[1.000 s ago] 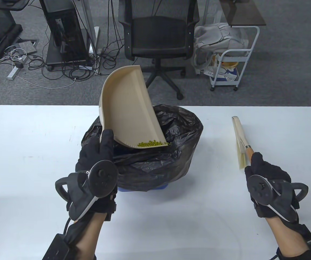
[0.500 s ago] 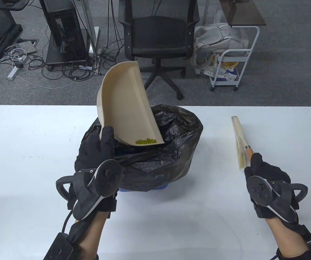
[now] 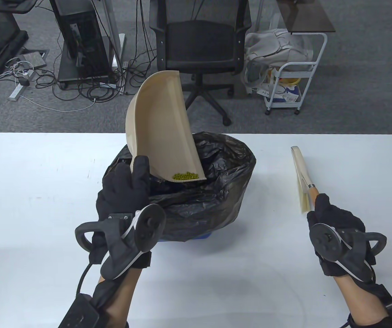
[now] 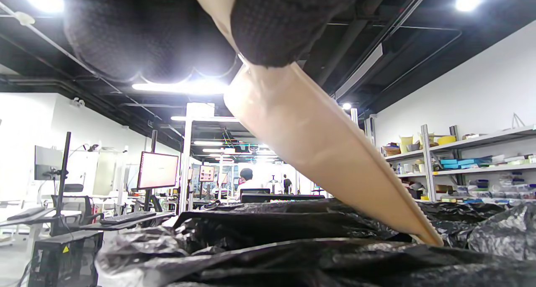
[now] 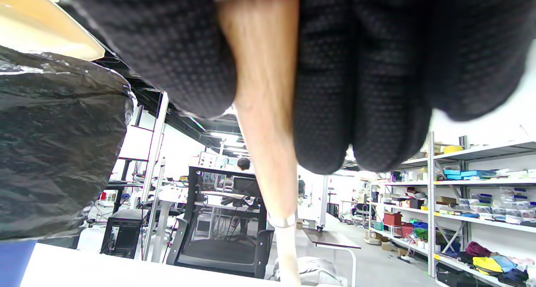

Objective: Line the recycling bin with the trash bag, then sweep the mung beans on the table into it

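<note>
A blue recycling bin [image 3: 185, 238] lined with a black trash bag [image 3: 216, 191] stands mid-table. My left hand [image 3: 127, 188] grips a beige dustpan [image 3: 161, 126] by its lower edge and holds it tilted steeply over the bag's opening. Several green mung beans [image 3: 185, 176] sit at the pan's low lip. In the left wrist view the dustpan [image 4: 331, 161] slants down into the trash bag [image 4: 293, 253]. At the right, my right hand [image 3: 332, 213] holds the wooden handle of a small brush [image 3: 301, 177] whose head rests on the table. The right wrist view shows gloved fingers [image 5: 326, 69] wrapped round the brush handle [image 5: 264, 111].
One stray bean [image 3: 155, 176] lies on the white table [image 3: 45, 191] left of the bag. Beyond the far edge stand an office chair [image 3: 199, 51], a white trolley [image 3: 291, 78] and computer stands with cables.
My left hand turned and lifted the dustpan a little steeper and to the right; the beans bunched up at its lip. The right hand and brush stayed put.
</note>
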{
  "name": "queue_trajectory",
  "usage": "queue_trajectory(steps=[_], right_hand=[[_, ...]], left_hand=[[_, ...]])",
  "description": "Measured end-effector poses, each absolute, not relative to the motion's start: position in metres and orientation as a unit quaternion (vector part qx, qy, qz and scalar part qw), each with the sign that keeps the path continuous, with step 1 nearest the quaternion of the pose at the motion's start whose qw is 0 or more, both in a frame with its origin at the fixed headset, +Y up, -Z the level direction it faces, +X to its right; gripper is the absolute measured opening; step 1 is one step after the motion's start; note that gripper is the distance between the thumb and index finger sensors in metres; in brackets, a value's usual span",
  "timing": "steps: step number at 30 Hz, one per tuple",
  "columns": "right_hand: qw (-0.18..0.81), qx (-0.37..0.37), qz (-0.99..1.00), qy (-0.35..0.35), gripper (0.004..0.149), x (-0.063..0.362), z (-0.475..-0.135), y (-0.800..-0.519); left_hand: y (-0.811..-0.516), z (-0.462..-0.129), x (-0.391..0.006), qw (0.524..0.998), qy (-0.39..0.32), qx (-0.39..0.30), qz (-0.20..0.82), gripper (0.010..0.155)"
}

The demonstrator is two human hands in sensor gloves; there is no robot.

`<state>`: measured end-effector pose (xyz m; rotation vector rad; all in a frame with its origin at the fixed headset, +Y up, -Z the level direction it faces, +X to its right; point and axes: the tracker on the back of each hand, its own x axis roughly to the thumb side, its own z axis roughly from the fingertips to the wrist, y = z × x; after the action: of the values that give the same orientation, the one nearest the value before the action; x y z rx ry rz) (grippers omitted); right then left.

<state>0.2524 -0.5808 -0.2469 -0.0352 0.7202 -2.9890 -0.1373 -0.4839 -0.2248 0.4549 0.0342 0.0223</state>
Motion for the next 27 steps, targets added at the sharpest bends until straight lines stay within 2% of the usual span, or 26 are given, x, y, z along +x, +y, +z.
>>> queue_trajectory(steps=[17, 27], right_hand=[[0.042, -0.017, -0.972, 0.232, 0.055, 0.247, -0.247, -0.584], [0.050, -0.021, -0.971, 0.233, 0.055, 0.244, -0.247, -0.585]], left_hand=[[-0.481, -0.217, -0.119, 0.959, 0.003, 0.277, -0.067, 0.068], [-0.483, -0.206, -0.096, 0.926, -0.025, 0.329, -0.186, 0.068]])
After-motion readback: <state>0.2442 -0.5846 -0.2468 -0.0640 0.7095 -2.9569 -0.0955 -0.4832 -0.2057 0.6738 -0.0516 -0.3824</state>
